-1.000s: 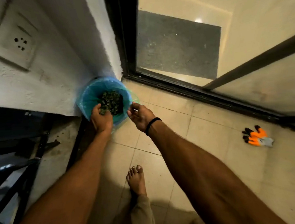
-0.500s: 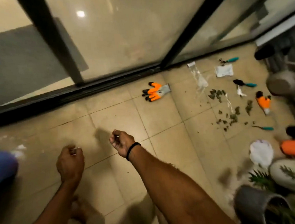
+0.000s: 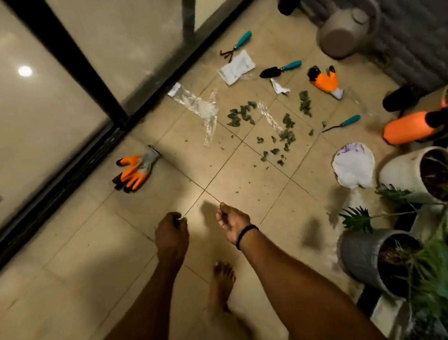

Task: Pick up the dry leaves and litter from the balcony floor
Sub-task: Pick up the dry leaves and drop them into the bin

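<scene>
Collection of the next handful looks like the step in hand: both hands hang over bare tile, and the debris is not yet reached. Dry leaves (image 3: 287,131) lie scattered well ahead of the right hand (image 3: 232,222) and a little to its right, spreading farther on from there.

Among them is the litter. A crumpled clear plastic wrapper (image 3: 202,109) lies well ahead of the left hand (image 3: 171,234), a white packet (image 3: 236,67) lies beyond that, and a torn paper scrap (image 3: 279,88) sits far ahead of the right hand.

The right hand's fingers are loosely curled, with the palm showing and nothing in it. The left hand is curled with its back to the camera, so I cannot tell whether it holds anything. An orange glove (image 3: 134,171) lies ahead and left of the left hand and is probably not litter.

The next move, as I judge it, is to step forward and crouch. The nearest leaves are light, brittle crumbs, so they want sweeping together with spread fingers before being scooped up.
</scene>
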Demonstrator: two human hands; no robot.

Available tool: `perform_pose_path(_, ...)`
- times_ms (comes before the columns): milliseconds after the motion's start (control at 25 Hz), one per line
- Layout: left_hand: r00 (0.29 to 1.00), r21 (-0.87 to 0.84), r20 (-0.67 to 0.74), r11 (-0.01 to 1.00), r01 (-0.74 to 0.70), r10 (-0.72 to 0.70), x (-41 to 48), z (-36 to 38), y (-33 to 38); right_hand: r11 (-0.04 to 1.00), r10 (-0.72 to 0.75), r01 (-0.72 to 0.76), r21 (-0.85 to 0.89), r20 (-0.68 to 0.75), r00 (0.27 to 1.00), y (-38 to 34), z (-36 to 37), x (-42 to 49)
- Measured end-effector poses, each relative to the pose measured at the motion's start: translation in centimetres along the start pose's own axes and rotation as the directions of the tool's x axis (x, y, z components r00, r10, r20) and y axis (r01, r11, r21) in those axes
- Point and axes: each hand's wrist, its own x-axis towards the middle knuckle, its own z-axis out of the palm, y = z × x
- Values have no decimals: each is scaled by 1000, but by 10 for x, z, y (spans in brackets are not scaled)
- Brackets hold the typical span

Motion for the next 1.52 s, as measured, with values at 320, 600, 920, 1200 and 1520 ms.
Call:
perform_pose_path(320,947,213,303,961,-176,106,54,154,81,984,-170,150,-95,-264,949,-73,-94,100)
perform_pose_path(600,864,377,454,832,-407,217,159,276,17,785,-499,319,-531,-237,834,-90,-122,266)
perform_pose_path(920,650,413,483,501,-760,587,214,355,-42,165,-936,695,-700,112,335,-46,-136,397)
perform_pose_path(1200,727,266,300,678,-685,617,247,399,-25,-106,-980,609,-786,186,70,-61,-108,426)
perform_pose_path(1520,726,40,113,727,-685,678,267,442,35,311,-950,781,-542,-167,263,-131,-105,415)
